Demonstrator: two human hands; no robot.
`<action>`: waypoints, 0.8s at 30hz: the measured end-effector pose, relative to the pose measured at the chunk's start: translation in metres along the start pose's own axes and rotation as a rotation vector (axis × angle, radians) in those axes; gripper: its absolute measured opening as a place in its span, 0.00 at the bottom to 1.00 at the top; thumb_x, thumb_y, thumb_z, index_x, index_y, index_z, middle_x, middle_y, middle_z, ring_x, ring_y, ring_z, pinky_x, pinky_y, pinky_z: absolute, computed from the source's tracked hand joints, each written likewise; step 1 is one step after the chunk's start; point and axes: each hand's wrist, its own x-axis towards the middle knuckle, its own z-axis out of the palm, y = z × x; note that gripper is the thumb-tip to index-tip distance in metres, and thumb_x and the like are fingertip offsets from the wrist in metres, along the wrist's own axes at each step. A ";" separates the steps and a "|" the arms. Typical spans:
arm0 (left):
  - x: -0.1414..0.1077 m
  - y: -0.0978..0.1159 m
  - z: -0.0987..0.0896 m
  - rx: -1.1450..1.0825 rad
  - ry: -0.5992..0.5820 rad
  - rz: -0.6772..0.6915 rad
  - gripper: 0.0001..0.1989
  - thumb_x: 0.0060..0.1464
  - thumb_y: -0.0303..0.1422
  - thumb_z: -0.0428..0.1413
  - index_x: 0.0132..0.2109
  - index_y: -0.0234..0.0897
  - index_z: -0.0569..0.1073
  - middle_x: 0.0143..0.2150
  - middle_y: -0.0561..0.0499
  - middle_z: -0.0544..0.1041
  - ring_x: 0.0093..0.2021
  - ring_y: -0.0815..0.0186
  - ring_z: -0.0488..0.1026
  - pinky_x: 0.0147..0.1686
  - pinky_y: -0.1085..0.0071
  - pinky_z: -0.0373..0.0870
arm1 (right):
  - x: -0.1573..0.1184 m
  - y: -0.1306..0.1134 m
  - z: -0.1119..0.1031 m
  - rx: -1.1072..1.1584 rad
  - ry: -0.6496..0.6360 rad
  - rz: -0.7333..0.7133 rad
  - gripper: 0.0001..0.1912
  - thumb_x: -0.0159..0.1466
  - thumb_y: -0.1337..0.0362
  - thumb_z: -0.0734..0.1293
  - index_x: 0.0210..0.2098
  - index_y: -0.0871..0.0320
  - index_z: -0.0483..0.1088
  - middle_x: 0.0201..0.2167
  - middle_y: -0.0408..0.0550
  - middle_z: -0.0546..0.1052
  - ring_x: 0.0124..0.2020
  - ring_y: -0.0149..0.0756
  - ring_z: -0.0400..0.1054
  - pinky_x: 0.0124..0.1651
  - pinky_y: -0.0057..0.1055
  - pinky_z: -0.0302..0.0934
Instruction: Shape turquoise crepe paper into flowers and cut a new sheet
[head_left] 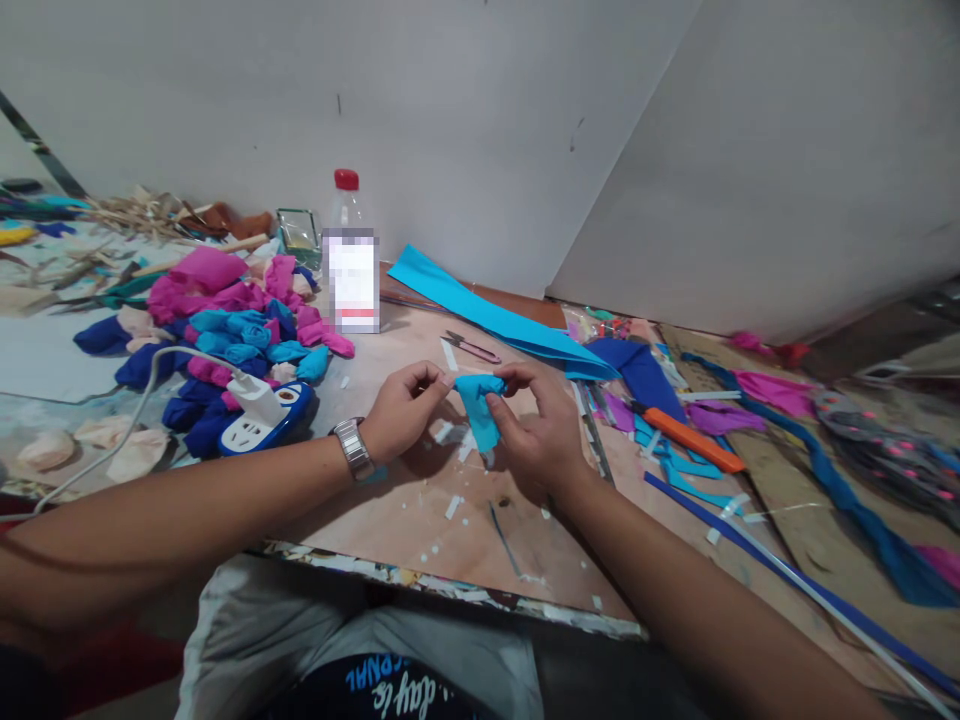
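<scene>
A small piece of light-blue fabric [478, 412] hangs between my two hands above the board, its top edge bunched and its lower end loose. My left hand [405, 408], with a metal watch at the wrist, pinches the left corner of it. On the other side, my right hand [541, 425] grips the gathered top between thumb and fingers. Just beyond the hands lie pink-handled thread snips [474, 348]. Behind those stretches a long folded strip of the same light-blue fabric [495, 315].
Rolled fabric pieces [247, 330] in pink, blue and navy pile up at the left, beside a power strip [259, 425] with a plugged-in charger. A red-capped bottle [352, 270] stands behind. An orange utility knife [690, 438] lies at right among scraps.
</scene>
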 end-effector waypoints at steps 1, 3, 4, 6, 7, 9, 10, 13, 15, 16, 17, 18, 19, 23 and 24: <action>0.000 0.001 0.000 0.033 -0.006 0.000 0.18 0.57 0.48 0.60 0.33 0.36 0.73 0.27 0.53 0.73 0.28 0.67 0.71 0.29 0.71 0.67 | 0.000 -0.001 0.000 -0.004 0.008 -0.005 0.10 0.65 0.61 0.69 0.46 0.52 0.71 0.39 0.47 0.76 0.39 0.41 0.70 0.45 0.41 0.66; 0.000 0.001 0.000 0.082 -0.011 -0.002 0.19 0.55 0.49 0.61 0.34 0.35 0.77 0.29 0.50 0.77 0.29 0.66 0.72 0.30 0.70 0.68 | 0.001 -0.002 0.000 -0.006 0.019 -0.015 0.10 0.65 0.62 0.69 0.46 0.52 0.71 0.38 0.47 0.75 0.39 0.41 0.70 0.45 0.41 0.66; 0.000 0.001 0.000 0.090 -0.011 -0.012 0.20 0.55 0.49 0.62 0.35 0.34 0.79 0.30 0.49 0.78 0.30 0.65 0.73 0.31 0.69 0.69 | 0.001 -0.002 0.000 -0.006 0.020 -0.019 0.10 0.65 0.62 0.69 0.46 0.52 0.71 0.38 0.47 0.75 0.39 0.41 0.70 0.45 0.41 0.66; 0.000 0.001 0.000 0.073 -0.002 -0.038 0.20 0.53 0.50 0.63 0.36 0.34 0.80 0.31 0.47 0.80 0.31 0.64 0.75 0.32 0.68 0.71 | 0.000 -0.002 0.000 -0.001 0.018 -0.025 0.09 0.65 0.62 0.69 0.46 0.52 0.71 0.38 0.47 0.75 0.39 0.41 0.70 0.45 0.40 0.66; 0.000 0.001 0.001 0.046 0.003 -0.055 0.21 0.52 0.50 0.64 0.36 0.34 0.80 0.31 0.47 0.81 0.31 0.64 0.76 0.33 0.68 0.72 | 0.000 -0.002 -0.001 -0.001 0.015 -0.024 0.09 0.65 0.62 0.69 0.46 0.52 0.71 0.38 0.47 0.75 0.39 0.40 0.70 0.45 0.40 0.66; 0.000 0.000 0.001 -0.031 0.013 -0.099 0.21 0.50 0.49 0.66 0.36 0.34 0.80 0.31 0.47 0.81 0.31 0.64 0.76 0.33 0.67 0.73 | 0.000 -0.002 -0.001 -0.002 0.013 -0.023 0.10 0.65 0.62 0.69 0.46 0.52 0.70 0.38 0.47 0.75 0.39 0.40 0.69 0.45 0.40 0.66; 0.000 0.000 0.001 -0.073 0.014 -0.122 0.20 0.49 0.49 0.67 0.36 0.34 0.79 0.31 0.48 0.81 0.30 0.64 0.77 0.33 0.67 0.74 | 0.000 -0.002 -0.001 -0.004 0.014 -0.024 0.10 0.65 0.62 0.69 0.46 0.52 0.70 0.38 0.46 0.75 0.39 0.41 0.69 0.45 0.40 0.66; -0.001 0.000 0.003 -0.171 0.003 -0.167 0.20 0.49 0.48 0.67 0.36 0.34 0.78 0.30 0.49 0.81 0.28 0.66 0.77 0.33 0.68 0.75 | -0.001 -0.002 -0.001 -0.014 0.026 -0.027 0.09 0.66 0.62 0.69 0.46 0.52 0.70 0.38 0.46 0.74 0.40 0.41 0.69 0.45 0.40 0.66; -0.001 0.000 0.003 -0.197 -0.011 -0.176 0.20 0.50 0.47 0.67 0.37 0.33 0.77 0.30 0.48 0.81 0.29 0.65 0.78 0.34 0.68 0.75 | -0.001 -0.002 0.000 -0.017 0.036 -0.025 0.09 0.66 0.62 0.68 0.46 0.52 0.70 0.38 0.47 0.74 0.39 0.41 0.69 0.45 0.40 0.66; -0.001 0.000 0.004 -0.202 -0.018 -0.181 0.20 0.50 0.47 0.67 0.37 0.33 0.77 0.30 0.48 0.81 0.29 0.65 0.79 0.34 0.68 0.75 | -0.001 -0.002 0.000 -0.019 0.040 -0.023 0.09 0.67 0.62 0.68 0.46 0.52 0.70 0.38 0.47 0.74 0.39 0.41 0.69 0.45 0.40 0.66; -0.001 0.000 0.004 -0.205 -0.026 -0.182 0.21 0.51 0.48 0.66 0.38 0.33 0.76 0.30 0.48 0.81 0.30 0.64 0.79 0.33 0.69 0.75 | -0.001 -0.002 0.000 -0.020 0.044 -0.023 0.08 0.67 0.62 0.68 0.46 0.53 0.70 0.38 0.47 0.74 0.39 0.41 0.69 0.45 0.39 0.66; -0.001 0.001 0.004 -0.204 -0.034 -0.180 0.21 0.51 0.48 0.66 0.38 0.33 0.76 0.30 0.47 0.81 0.30 0.64 0.80 0.33 0.69 0.75 | -0.001 -0.001 0.000 -0.021 0.046 -0.023 0.08 0.67 0.62 0.68 0.46 0.53 0.70 0.38 0.47 0.74 0.39 0.41 0.69 0.45 0.39 0.66; -0.001 0.001 0.004 -0.198 -0.042 -0.178 0.21 0.52 0.49 0.66 0.38 0.34 0.75 0.31 0.47 0.81 0.30 0.64 0.80 0.32 0.69 0.74 | 0.000 -0.001 0.000 -0.022 0.047 -0.023 0.08 0.67 0.62 0.68 0.46 0.53 0.70 0.38 0.47 0.74 0.39 0.40 0.69 0.45 0.39 0.65; -0.002 0.001 0.003 -0.101 -0.046 -0.138 0.22 0.54 0.51 0.63 0.39 0.34 0.75 0.31 0.49 0.81 0.25 0.69 0.75 0.25 0.73 0.69 | 0.000 -0.001 0.000 -0.021 0.055 -0.031 0.08 0.67 0.62 0.68 0.46 0.54 0.70 0.37 0.47 0.74 0.39 0.40 0.69 0.44 0.38 0.65; -0.002 0.000 0.003 -0.072 -0.043 -0.124 0.22 0.53 0.51 0.63 0.39 0.34 0.76 0.30 0.50 0.80 0.23 0.71 0.72 0.24 0.74 0.67 | 0.001 -0.001 0.000 -0.018 0.063 -0.035 0.08 0.66 0.62 0.68 0.45 0.54 0.70 0.37 0.46 0.74 0.38 0.40 0.69 0.44 0.38 0.65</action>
